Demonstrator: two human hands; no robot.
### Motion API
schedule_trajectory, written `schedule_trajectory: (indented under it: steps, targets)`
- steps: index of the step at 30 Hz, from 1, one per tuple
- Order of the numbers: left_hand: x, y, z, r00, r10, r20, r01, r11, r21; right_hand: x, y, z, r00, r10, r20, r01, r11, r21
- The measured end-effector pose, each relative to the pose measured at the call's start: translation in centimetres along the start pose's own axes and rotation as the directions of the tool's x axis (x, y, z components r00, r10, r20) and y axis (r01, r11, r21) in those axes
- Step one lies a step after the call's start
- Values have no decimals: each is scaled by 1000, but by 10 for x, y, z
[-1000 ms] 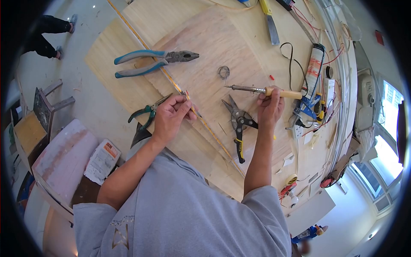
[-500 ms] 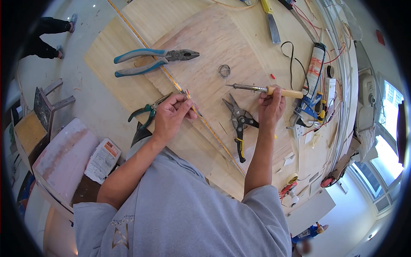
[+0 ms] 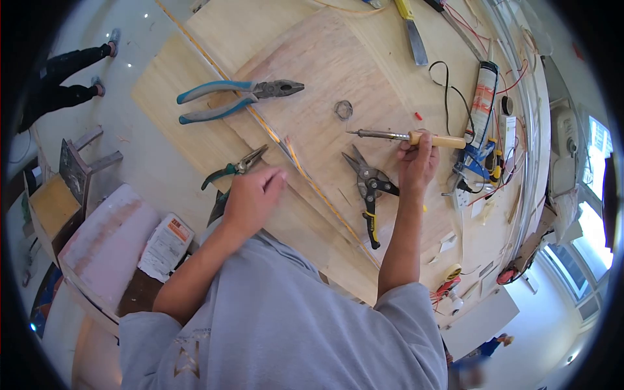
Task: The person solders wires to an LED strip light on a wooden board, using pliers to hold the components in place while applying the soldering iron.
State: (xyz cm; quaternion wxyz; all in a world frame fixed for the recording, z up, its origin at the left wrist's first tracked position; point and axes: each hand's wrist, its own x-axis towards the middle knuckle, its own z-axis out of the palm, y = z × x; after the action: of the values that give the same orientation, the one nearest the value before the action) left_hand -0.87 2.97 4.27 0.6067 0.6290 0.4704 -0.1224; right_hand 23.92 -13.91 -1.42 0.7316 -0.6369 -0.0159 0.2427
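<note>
My right hand [image 3: 418,166] is closed round the wooden handle of a soldering iron [image 3: 442,140], whose metal tip points left over the board. Just beyond that tip lies a small coil of thin wire [image 3: 343,110]. Blurred by motion, my left hand [image 3: 255,200] hovers on the near side of a thin yellow LED strip [image 3: 318,189] in a long narrow channel; its fingers are smeared. Green-handled long-nose pliers [image 3: 242,164] lie right behind that hand. Snips with black and yellow handles [image 3: 370,188] rest between my two hands. Beyond the strip are blue-handled combination pliers [image 3: 276,89].
A putty knife [image 3: 415,42] lies at the far side. On the right are a sealant tube in a gun [image 3: 482,97], a black cable, red wires and long metal profiles [image 3: 534,136]. A stool [image 3: 73,175] stands left; a person's legs [image 3: 71,81] show behind it.
My left hand has let go of the LED strip and drawn back toward my body. The strip's end now lies free. My right hand still holds the soldering iron in much the same place.
</note>
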Motion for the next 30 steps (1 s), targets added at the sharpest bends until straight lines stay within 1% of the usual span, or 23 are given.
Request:
schedule_trajectory:
  steps: [1, 2, 3, 4, 5, 7, 9, 12, 13, 15, 18, 21, 24, 27, 30]
  targets:
    - [-2, 5, -3, 976, 212, -49, -207, 974, 93, 0, 0, 0, 1000, 6, 0, -6, 1000, -2]
    - [-3, 10, -3, 905, 419, -73, -399, 897, 190, 0, 0, -1, 1000, 1, 11, -1, 1000, 0]
    - [-4, 17, -3, 792, 606, -75, -565, 774, 285, 0, 0, -2, 1000, -4, 24, 4, 1000, 0]
    - [2, 34, -4, 708, 705, -44, -651, 676, 346, 0, 0, -2, 999, -9, 40, 9, 1000, -2]
    - [18, 53, -2, 611, 792, -8, -723, 562, 402, -1, 0, -1, 1000, -6, 16, 6, 1000, 0]
    - [66, 77, 4, 448, 879, 163, -777, 293, 557, 0, -1, 3, 1000, -4, -28, 4, 1000, 6]
    - [109, 81, 11, 361, 872, 331, -791, 99, 603, 0, 1, 2, 1000, 0, -25, 0, 1000, 1]
    - [126, 94, 6, 373, 754, 541, -822, -1, 569, 1, 0, -2, 999, 32, -36, -32, 999, -5]
    - [126, 94, 5, 366, 753, 547, -825, -10, 565, 1, 0, -2, 998, 50, -40, -50, 999, 1]
    - [125, 90, -1, 361, 747, 559, -823, -28, 568, 1, 2, -3, 998, 40, -40, -40, 999, 20]
    - [98, 96, -24, 396, 749, 531, -816, 23, 577, 1, 3, -6, 1000, 11, -15, -11, 999, 37]
    - [82, 95, -58, 392, 761, 517, -793, -5, 609, -1, 1, -1, 1000, -17, 15, 16, 999, 32]
    - [79, 84, -77, 412, 741, 531, -760, -42, 648, -7, -7, 25, 994, 11, 106, -14, 1000, 28]
    - [78, 74, -80, 429, 731, 530, -750, -38, 660, -9, -3, 58, 986, 24, 164, -25, 1000, 7]
    - [81, 66, -77, 400, 762, 509, -751, -46, 659, -3, 9, 71, 976, 6, 216, 28, 988, -153]
